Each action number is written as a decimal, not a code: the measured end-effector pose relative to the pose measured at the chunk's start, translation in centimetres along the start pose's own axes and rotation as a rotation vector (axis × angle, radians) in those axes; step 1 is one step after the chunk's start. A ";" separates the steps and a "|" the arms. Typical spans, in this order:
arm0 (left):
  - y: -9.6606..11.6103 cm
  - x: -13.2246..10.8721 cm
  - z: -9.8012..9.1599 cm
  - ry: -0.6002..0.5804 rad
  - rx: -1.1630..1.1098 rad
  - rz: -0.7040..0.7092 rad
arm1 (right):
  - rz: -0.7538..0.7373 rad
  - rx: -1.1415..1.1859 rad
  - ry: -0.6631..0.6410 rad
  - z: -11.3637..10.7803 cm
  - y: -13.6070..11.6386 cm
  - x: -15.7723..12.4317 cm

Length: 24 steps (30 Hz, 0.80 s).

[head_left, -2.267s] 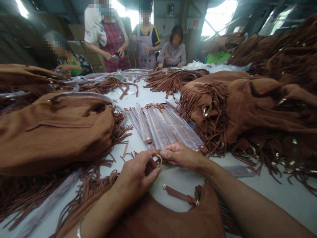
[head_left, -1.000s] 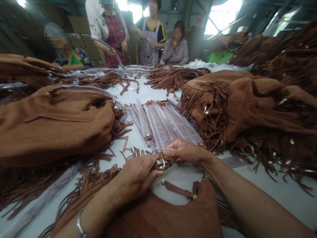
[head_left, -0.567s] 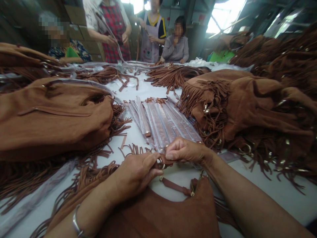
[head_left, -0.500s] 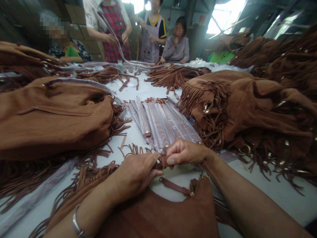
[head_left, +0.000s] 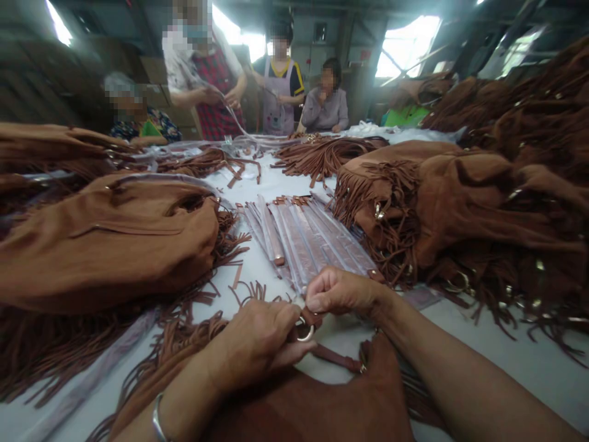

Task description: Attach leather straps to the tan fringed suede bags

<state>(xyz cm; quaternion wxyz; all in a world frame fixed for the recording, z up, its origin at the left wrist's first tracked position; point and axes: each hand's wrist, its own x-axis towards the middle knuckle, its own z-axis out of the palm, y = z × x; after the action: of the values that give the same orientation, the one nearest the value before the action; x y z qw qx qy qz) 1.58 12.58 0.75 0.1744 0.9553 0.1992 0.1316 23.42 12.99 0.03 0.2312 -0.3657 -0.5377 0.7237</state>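
Observation:
A brown fringed handbag (head_left: pixel 322 405) lies right in front of me, its curved opening facing away. Over that opening my left hand (head_left: pixel 262 334) is closed round a brown leather strap end beside a gold metal ring (head_left: pixel 305 332). My right hand (head_left: pixel 339 291) pinches the short leather tab (head_left: pixel 313 317) that runs through the ring. Its fingertips partly cover the tab. On the bag's right side, a thin brown strap (head_left: pixel 338 357) hangs at a small metal fitting. Just beyond my hands are several plastic-wrapped handles (head_left: pixel 313 236), laid side by side.
Brown fringed bags lie at the left (head_left: pixel 138 245) and right (head_left: pixel 460 202), with a tall heap (head_left: pixel 543 110) behind. A bundle of brown straps (head_left: pixel 317 153) rests farther back on the white table (head_left: pixel 271 178). Several people are across it, one in a checked apron (head_left: pixel 214 86).
The gold ring now shows between my hands, where fingers hid it before. My right fingers have shifted on the tab, and my left fingers have loosened slightly. The view has tilted up.

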 end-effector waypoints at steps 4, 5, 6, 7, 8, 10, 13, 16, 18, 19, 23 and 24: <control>0.0 -0.1 0.3 0.030 0.081 0.040 | 0.023 -0.005 -0.060 -0.4 0.4 0.2; 0.1 -0.1 0.3 0.032 0.090 0.036 | 0.029 -0.022 -0.073 -0.5 0.4 0.2; 0.2 -0.1 0.3 0.033 0.096 0.030 | 0.033 -0.042 -0.083 -0.6 0.3 0.1; 0.3 -0.1 0.3 0.027 0.096 0.026 | 0.037 -0.064 -0.093 -0.6 0.2 -0.1; 0.3 -0.1 0.2 0.014 0.090 0.019 | 0.034 -0.088 -0.094 -0.5 0.0 -0.3; 0.2 0.0 0.1 -0.010 0.064 -0.019 | 0.014 -0.140 -0.058 -0.2 -0.5 -0.7; 0.0 0.0 -0.2 -0.035 -0.010 -0.082 | -0.017 -0.193 0.039 0.5 -1.3 -1.3; -0.2 -0.1 -0.3 -0.044 -0.066 -0.053 | 0.010 -0.216 -0.004 0.8 -1.8 -1.8; -0.3 -0.2 -0.3 -0.039 -0.086 -0.020 | 0.025 -0.239 -0.074 0.6 -1.8 -1.9; -0.3 -0.2 -0.3 -0.036 -0.095 -0.009 | 0.028 -0.245 -0.098 0.5 -1.7 -1.9; -0.3 -0.3 -0.5 -0.053 -0.128 0.009 | 0.029 -0.194 -0.166 0.3 -1.3 -1.8; -0.3 -0.3 -0.5 -0.056 -0.129 0.007 | 0.028 -0.164 -0.179 0.3 -1.2 -1.8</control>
<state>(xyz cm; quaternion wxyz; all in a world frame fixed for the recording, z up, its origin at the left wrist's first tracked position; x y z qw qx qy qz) 1.00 12.84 1.07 0.2407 0.9461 0.1819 0.1181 24.21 11.88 1.75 0.1415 -0.3246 -0.6086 0.7101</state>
